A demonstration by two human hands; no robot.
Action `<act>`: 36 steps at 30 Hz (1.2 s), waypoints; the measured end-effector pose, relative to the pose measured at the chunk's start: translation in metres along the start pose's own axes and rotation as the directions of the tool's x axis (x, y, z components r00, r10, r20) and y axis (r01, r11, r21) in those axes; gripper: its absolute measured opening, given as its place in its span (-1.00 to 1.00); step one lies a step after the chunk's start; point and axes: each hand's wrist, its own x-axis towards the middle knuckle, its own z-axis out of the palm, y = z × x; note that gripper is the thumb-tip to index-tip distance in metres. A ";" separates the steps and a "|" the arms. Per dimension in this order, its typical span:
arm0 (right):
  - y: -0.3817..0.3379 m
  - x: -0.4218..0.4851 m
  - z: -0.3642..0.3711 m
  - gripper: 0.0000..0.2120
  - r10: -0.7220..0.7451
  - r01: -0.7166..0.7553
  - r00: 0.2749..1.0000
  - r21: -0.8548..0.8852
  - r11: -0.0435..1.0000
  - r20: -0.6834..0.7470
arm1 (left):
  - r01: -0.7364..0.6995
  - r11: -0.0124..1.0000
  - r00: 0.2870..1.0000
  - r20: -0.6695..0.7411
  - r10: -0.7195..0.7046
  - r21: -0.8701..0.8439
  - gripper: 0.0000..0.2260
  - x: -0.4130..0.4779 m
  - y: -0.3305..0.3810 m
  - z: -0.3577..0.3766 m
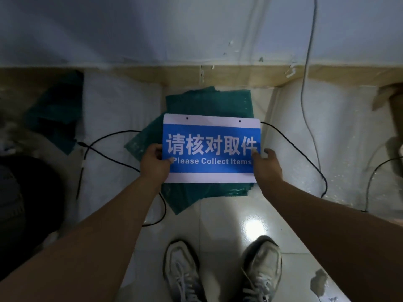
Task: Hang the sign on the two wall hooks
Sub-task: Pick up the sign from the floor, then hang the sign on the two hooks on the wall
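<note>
A blue and white sign (210, 136) reading "Please Collect Items" is held flat in front of me, above the floor. Two small holes sit along its top white band. My left hand (153, 161) grips the sign's lower left edge, thumb on the face. My right hand (266, 164) grips the lower right edge the same way. No wall hooks are visible on the pale wall (152, 29) ahead.
Green plastic sheeting (192, 197) lies on the tiled floor under the sign. Black cables (104, 138) loop across the floor on both sides, and a thin cable (309, 51) hangs down the wall. My two shoes (222, 271) stand below. A dark round object (28, 199) sits at left.
</note>
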 end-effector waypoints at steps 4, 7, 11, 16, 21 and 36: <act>-0.064 -0.056 -0.046 -0.45 -0.076 0.076 0.996 0.011 0.997 -0.040 | -0.087 0.995 0.995 -0.057 0.085 -0.047 -0.73 -0.054 0.070 -0.039; -0.129 -0.111 -0.090 -0.46 -0.139 0.141 0.989 0.045 0.989 -0.045 | -0.136 0.990 0.988 -0.087 0.131 -0.049 -0.76 -0.100 0.144 -0.077; -0.235 -0.199 -0.161 -0.45 -0.241 0.246 0.969 0.101 0.964 -0.059 | -0.212 0.975 0.970 -0.139 0.201 -0.068 -0.76 -0.167 0.262 -0.138; -0.364 -0.325 -0.264 -0.50 -0.389 0.402 0.915 0.151 0.903 -0.112 | -0.341 0.932 0.929 -0.198 0.313 -0.126 -0.76 -0.279 0.417 -0.222; -0.474 -0.456 -0.361 -0.58 -0.528 0.562 0.826 0.208 0.801 -0.199 | -0.522 0.845 0.840 -0.240 0.487 -0.114 -0.74 -0.391 0.545 -0.303; -0.664 -0.692 -0.527 -0.57 -0.815 0.939 0.341 0.205 0.275 -0.469 | -0.923 0.355 0.377 -0.527 0.762 -0.148 -0.46 -0.596 0.793 -0.459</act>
